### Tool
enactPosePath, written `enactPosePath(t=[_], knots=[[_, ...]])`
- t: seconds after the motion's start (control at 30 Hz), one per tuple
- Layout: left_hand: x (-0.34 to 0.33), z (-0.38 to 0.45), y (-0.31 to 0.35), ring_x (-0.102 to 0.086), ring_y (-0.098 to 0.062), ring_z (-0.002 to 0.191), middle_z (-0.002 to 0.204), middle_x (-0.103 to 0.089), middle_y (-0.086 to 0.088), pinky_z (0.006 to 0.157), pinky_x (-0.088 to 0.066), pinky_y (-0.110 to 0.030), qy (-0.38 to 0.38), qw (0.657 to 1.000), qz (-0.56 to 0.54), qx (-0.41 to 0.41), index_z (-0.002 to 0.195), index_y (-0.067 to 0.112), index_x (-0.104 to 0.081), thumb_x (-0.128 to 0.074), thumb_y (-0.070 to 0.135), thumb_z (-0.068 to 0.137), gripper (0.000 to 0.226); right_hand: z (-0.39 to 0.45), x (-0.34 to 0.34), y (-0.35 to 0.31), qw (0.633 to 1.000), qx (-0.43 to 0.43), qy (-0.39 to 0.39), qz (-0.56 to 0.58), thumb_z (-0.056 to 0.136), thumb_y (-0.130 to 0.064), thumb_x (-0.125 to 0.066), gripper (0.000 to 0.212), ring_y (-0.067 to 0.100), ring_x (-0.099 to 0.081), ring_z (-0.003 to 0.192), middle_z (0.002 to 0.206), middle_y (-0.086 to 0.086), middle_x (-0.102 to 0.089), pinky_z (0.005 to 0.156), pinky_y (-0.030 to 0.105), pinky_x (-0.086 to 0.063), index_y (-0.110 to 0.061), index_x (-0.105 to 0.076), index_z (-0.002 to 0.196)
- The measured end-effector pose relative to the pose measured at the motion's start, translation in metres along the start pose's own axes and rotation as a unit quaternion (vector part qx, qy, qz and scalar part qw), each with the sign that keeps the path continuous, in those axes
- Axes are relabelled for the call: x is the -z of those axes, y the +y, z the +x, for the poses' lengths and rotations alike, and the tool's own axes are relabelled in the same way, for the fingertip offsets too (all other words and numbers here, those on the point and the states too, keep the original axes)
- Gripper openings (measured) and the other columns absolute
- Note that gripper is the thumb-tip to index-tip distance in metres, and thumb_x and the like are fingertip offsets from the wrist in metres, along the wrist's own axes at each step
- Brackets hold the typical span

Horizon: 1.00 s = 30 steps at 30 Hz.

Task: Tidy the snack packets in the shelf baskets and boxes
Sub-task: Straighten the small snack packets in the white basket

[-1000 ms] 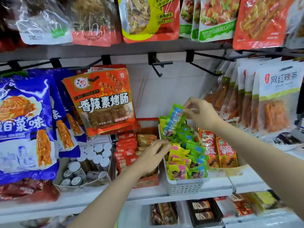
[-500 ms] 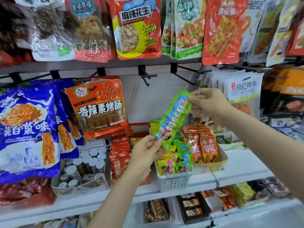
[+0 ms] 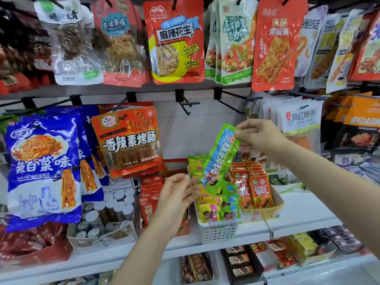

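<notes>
Green packet [image 3: 221, 155] pinched betw. right hand [image 3: 260, 135] at top, left hand [image 3: 176, 195] at bottom.

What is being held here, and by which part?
A long green snack packet: the right hand pinches its top end, and the left hand has fingertips at its bottom end, above the white basket.

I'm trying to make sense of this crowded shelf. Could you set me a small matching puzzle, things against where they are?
Things:
1. green packet
2. white basket
3. small jars
4. orange sausage pouch

Places:
A. in a box under the blue pouches
B. hanging from a peg, beside the blue pouches
C. pinched at its top by the right hand, with the left hand at its lower end
D. on the shelf, full of yellow and green packets

Pairs: 1-C, 2-D, 3-A, 4-B
</notes>
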<state>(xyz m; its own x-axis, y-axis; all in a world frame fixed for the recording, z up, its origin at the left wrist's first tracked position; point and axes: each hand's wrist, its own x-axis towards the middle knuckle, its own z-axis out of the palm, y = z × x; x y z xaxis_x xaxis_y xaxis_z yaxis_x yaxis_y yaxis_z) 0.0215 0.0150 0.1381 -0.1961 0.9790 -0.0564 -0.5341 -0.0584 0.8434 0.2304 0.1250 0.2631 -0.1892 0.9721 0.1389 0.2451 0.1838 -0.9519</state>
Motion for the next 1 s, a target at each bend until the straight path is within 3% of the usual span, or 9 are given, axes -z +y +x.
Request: enactPosePath(t=[0.13,0.23,0.47,0.63,0.8,0.9,0.93,1.0], knots=[[-0.008,0.0,0.001,-0.068,-0.017,0.106,0.118,-0.069,-0.009,0.087,-0.056,-0.028,-0.048,0.995,0.088,0.011,0.128,0.014,-0.059,-0.07,0.029,0.084,0.048,0.0,-0.005,0.0,1.0,-0.003,0.001,-0.001,0.09,-0.008,-0.067,0.009,0.017,-0.071,0.068,0.088,0.015,-0.074,0.063,0.029,-0.061,-0.005,-0.065,0.097],[-0.014,0.002,0.0,-0.064,-0.015,0.11,0.122,-0.062,-0.007,0.098,-0.052,-0.032,-0.039,0.982,0.185,0.001,0.133,0.022,-0.056,-0.069,0.023,0.088,0.047,0.0,-0.007,-0.002,1.0,-0.009,0.002,0.009,0.09,-0.009,-0.067,0.013,0.018,-0.07,0.068,0.09,0.017,-0.073,0.062,0.028,-0.061,-0.002,-0.065,0.101],[-0.019,0.0,-0.003,-0.071,-0.012,0.085,0.1,-0.074,-0.011,0.069,-0.056,-0.022,-0.038,0.988,0.145,-0.024,0.101,0.0,-0.058,-0.064,0.007,0.092,0.013,0.001,-0.006,-0.003,1.0,-0.006,0.003,0.028,0.09,-0.009,-0.067,0.012,0.013,-0.067,0.061,0.086,0.017,-0.071,0.055,0.022,-0.056,-0.003,-0.065,0.1],[-0.019,0.001,-0.005,-0.071,-0.018,0.079,0.087,-0.075,-0.015,0.063,-0.056,-0.023,0.006,0.989,0.139,-0.055,0.083,0.003,-0.048,-0.067,0.004,0.089,0.019,0.002,-0.002,0.003,0.999,-0.016,0.007,0.035,0.089,-0.008,-0.067,0.01,0.013,-0.069,0.063,0.085,0.016,-0.071,0.058,0.025,-0.059,-0.003,-0.064,0.098],[-0.014,0.001,-0.005,-0.07,-0.016,0.077,0.083,-0.075,-0.011,0.062,-0.055,-0.021,0.007,0.991,0.128,-0.044,0.079,0.006,-0.048,-0.064,0.004,0.09,0.02,0.001,-0.002,0.007,0.998,-0.03,-0.002,0.049,0.089,-0.006,-0.067,0.004,0.017,-0.071,0.069,0.086,0.015,-0.072,0.059,0.025,-0.059,-0.005,-0.064,0.093],[-0.014,-0.001,-0.004,-0.07,-0.021,0.085,0.1,-0.072,-0.019,0.066,-0.058,-0.026,-0.019,0.998,0.065,-0.007,0.081,0.006,-0.05,-0.064,0.01,0.09,0.017,0.0,-0.004,0.007,0.997,-0.031,-0.007,0.069,0.09,-0.007,-0.066,0.004,0.017,-0.072,0.07,0.087,0.015,-0.073,0.058,0.023,-0.058,-0.007,-0.065,0.093],[-0.014,-0.002,-0.003,-0.068,-0.025,0.093,0.11,-0.068,-0.022,0.069,-0.059,-0.032,-0.047,0.998,-0.002,0.029,0.086,0.004,-0.052,-0.062,0.015,0.09,0.015,0.0,-0.005,0.006,0.997,-0.024,-0.011,0.076,0.09,-0.008,-0.066,0.004,0.018,-0.072,0.07,0.088,0.015,-0.073,0.059,0.024,-0.059,-0.007,-0.064,0.094],[-0.016,-0.006,0.002,-0.063,-0.035,0.112,0.127,-0.062,-0.023,0.079,-0.059,-0.045,-0.111,0.973,-0.151,0.134,0.109,0.002,-0.055,-0.053,0.033,0.096,0.034,-0.002,-0.007,0.006,0.995,0.001,-0.025,0.1,0.091,-0.008,-0.064,0.004,0.019,-0.072,0.073,0.089,0.014,-0.073,0.062,0.025,-0.059,-0.007,-0.063,0.095]])
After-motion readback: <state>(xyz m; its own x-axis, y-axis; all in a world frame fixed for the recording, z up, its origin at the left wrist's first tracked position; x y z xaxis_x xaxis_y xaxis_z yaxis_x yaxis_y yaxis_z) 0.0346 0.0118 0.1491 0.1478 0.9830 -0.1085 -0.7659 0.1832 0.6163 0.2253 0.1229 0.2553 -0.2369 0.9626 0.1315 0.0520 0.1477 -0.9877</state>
